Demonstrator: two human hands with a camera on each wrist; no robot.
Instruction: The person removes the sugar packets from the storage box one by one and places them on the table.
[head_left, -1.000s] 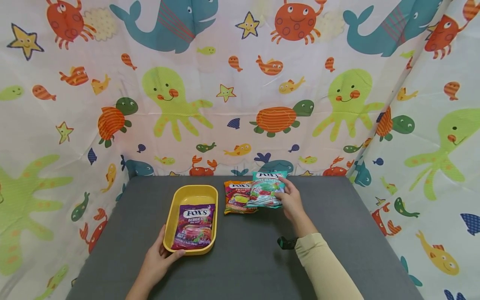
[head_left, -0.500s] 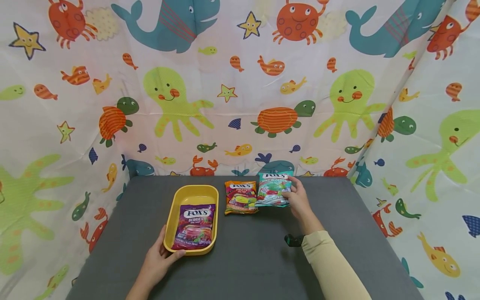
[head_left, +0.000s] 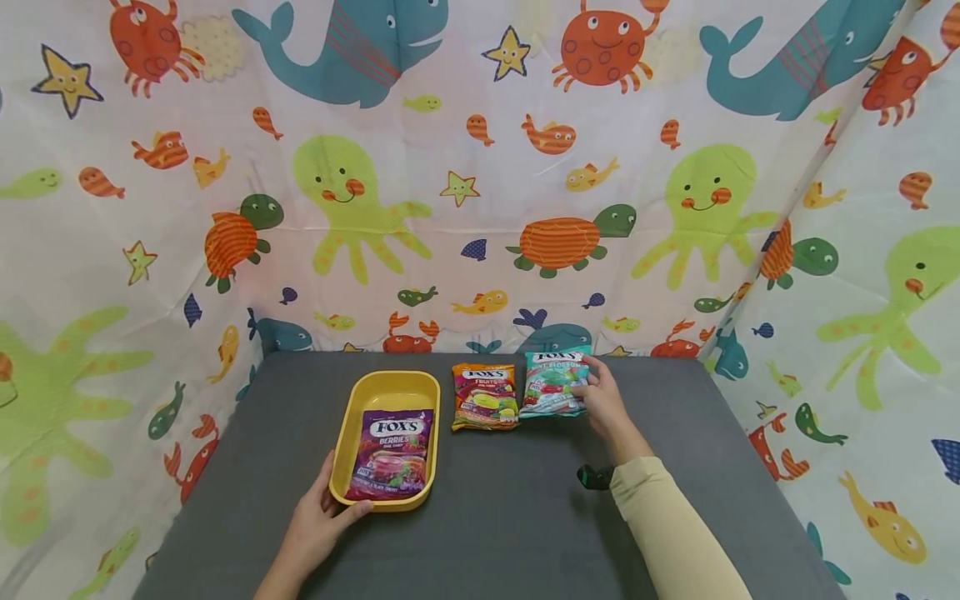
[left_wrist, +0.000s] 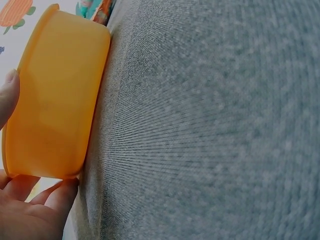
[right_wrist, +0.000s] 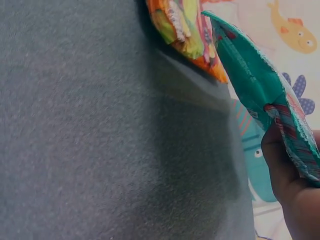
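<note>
The tabletop (head_left: pixel 495 542) carries the yellow tray (head_left: pixel 393 392), whose long axis runs away from the person, its far end leaning slightly right. The purple bag (head_left: pixel 392 454) lies in the tray's nearer part, its long axis much the same way. Outside, right of the tray, the orange bag (head_left: pixel 485 397) lies face up. The teal bag (head_left: pixel 555 383) is just right of that again, so the orange bag sits between it and the tray. The teal bag seems tilted and lifted off the tabletop.

The right hand (head_left: pixel 607 407) pinches the teal bag's right edge, so the bag lies to its left; of the two, this hand looks nearer the orange bag. The left hand (head_left: pixel 315 517) grips the tray's near left corner, thumb along the near end.
</note>
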